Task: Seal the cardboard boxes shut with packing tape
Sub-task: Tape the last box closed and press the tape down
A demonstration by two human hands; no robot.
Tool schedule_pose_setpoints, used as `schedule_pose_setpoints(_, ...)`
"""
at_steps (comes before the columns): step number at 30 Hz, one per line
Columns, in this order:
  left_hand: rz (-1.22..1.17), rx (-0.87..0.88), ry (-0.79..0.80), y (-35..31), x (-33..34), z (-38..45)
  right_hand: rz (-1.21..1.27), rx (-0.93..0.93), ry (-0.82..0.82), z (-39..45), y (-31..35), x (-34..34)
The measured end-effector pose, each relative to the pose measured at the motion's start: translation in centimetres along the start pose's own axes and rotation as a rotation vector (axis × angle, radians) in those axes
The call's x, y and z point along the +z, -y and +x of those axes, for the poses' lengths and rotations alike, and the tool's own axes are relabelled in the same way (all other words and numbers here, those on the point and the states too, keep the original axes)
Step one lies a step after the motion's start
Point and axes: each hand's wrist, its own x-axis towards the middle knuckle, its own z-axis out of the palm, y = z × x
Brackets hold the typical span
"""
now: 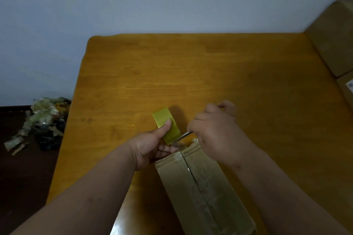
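Two hands, tape roll (166, 126) and scissors (183, 136), over taped box (202, 185).

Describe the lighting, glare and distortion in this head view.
Head view: dim, flat light; the wooden table shows soft glare streaks left of centre. Wide-angle bending curves the table edges. The right hand is slightly blurred, holding scissors; the left hand grips the tape roll by the box.
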Motion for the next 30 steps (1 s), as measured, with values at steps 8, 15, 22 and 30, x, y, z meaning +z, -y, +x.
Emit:
schedule_pose_setpoints(8,-0.01,0.059,-0.022,0.2,0.0,0.3,-0.111,-0.047,-0.022,0.3,1.1,0.4)
schedule_pose_setpoints(15,0.033,0.095,-0.007,0.3,0.2,0.3,-0.115,-0.071,-0.016,-0.2,0.5,1.3)
schedule_pose_setpoints(22,0.027,0.106,0.035,0.3,0.1,0.2,-0.103,0.005,-0.05,-0.9,-1.0,1.9)
schedule_pose_setpoints(30,0.04,0.093,0.035,0.4,0.0,0.1,-0.063,0.208,-0.068,-2.0,-4.3,1.2)
